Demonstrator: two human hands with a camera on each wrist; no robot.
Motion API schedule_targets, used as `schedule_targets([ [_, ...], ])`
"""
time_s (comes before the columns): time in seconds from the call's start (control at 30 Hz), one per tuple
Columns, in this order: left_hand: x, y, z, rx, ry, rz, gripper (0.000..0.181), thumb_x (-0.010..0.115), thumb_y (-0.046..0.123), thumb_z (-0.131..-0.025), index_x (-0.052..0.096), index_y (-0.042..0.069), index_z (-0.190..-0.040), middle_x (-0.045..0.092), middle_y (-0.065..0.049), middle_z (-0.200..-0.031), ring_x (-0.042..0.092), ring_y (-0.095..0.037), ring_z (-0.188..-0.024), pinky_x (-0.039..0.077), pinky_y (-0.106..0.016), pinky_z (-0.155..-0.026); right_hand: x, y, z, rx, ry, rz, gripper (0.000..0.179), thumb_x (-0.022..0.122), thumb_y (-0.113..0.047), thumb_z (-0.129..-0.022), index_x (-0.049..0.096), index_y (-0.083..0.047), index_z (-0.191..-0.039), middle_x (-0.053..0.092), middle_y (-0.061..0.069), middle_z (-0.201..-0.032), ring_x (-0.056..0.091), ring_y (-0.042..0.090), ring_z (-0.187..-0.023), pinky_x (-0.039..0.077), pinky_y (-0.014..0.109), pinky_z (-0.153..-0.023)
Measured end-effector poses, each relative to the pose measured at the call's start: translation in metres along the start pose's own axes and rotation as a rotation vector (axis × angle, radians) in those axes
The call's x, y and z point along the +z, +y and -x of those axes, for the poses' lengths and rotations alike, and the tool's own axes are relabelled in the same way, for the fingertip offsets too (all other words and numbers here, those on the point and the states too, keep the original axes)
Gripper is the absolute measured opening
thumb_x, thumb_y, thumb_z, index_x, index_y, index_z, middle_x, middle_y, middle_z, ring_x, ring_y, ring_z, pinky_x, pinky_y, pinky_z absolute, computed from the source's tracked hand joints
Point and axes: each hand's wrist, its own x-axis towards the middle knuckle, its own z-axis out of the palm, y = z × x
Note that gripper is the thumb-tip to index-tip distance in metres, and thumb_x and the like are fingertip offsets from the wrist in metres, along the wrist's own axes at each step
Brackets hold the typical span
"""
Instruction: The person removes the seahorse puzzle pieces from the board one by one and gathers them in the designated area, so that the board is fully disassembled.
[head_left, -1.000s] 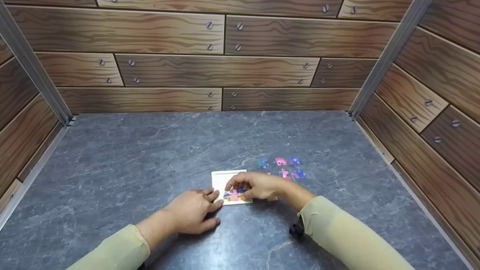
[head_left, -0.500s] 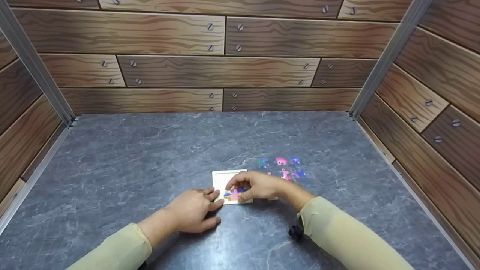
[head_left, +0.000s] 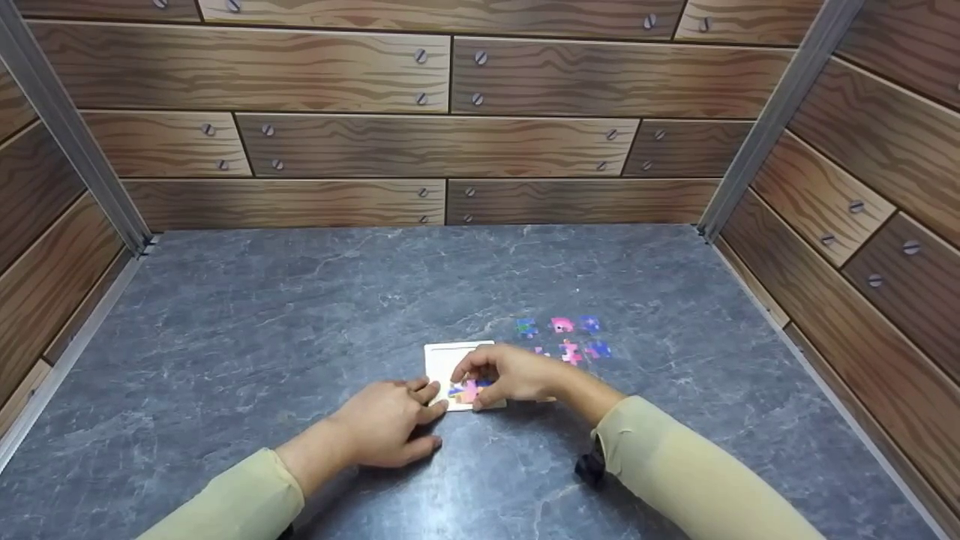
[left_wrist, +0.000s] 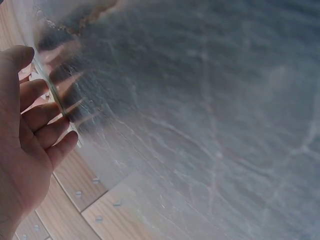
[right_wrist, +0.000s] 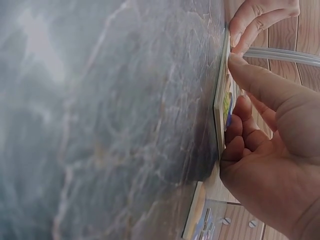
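A small white puzzle tray (head_left: 444,360) lies on the table, with a few joined jigsaw pieces (head_left: 467,391) along its near side. My left hand (head_left: 386,422) rests flat beside it, fingertips touching the tray's left edge. Over the tray's right half, my right hand (head_left: 517,373) curls its fingers and thumb about the pieces. In the right wrist view, a puzzle piece (right_wrist: 226,103) with green and blue colouring sits slightly raised above the rim against the curled fingers, and the thumb lies at the tray's near edge. My hand hides part of the puzzle.
Several loose jigsaw pieces lie to the right of the tray, among them a pink one (head_left: 562,325), a green-blue one (head_left: 526,326) and a blue one (head_left: 598,349). Another piece (head_left: 546,399) is partly hidden under my right wrist. Wood-patterned walls (head_left: 345,142) enclose the grey marbled table (head_left: 300,300).
My right thumb has slid a little to the left along the near side of the pieces. The left hand and tray stay in place.
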Motion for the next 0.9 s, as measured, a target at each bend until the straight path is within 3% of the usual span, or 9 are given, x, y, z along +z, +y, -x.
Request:
schedule_targets([
  [0.57,-0.0012,0.0004,-0.0011,0.009,0.000,-0.023,0.051,0.059,0.045,-0.104,0.069,0.011,-0.141,0.065,-0.019,-0.144,0.066,-0.036,-0.128,0.057,-0.047,-0.099,-0.0006,0.0029,0.0028,-0.011,0.033,0.033,0.034,0.079,-0.003,-0.092,0.073,0.001,-0.125,0.069,0.007,-0.119,0.061,0.015,-0.108,0.051,0.033,-0.097],
  [0.73,-0.0009,0.0001,-0.0013,0.018,0.019,-0.023,0.049,0.060,0.044,-0.104,0.070,0.011,-0.139,0.066,-0.019,-0.142,0.066,-0.036,-0.128,0.058,-0.048,-0.097,-0.0017,0.0033,0.0038,-0.016,0.045,0.015,0.032,0.078,-0.006,-0.095,0.073,0.001,-0.126,0.070,0.009,-0.114,0.061,0.014,-0.103,0.051,0.027,-0.090],
  [0.9,-0.0012,0.0002,-0.0005,-0.012,-0.015,0.016,0.051,0.059,0.044,-0.104,0.069,0.011,-0.142,0.063,-0.021,-0.145,0.064,-0.037,-0.131,0.057,-0.049,-0.100,-0.0039,-0.0004,0.0047,-0.009,0.056,0.017,0.033,0.077,-0.009,-0.095,0.073,-0.001,-0.127,0.071,0.005,-0.110,0.063,0.012,-0.098,0.052,0.025,-0.086],
])
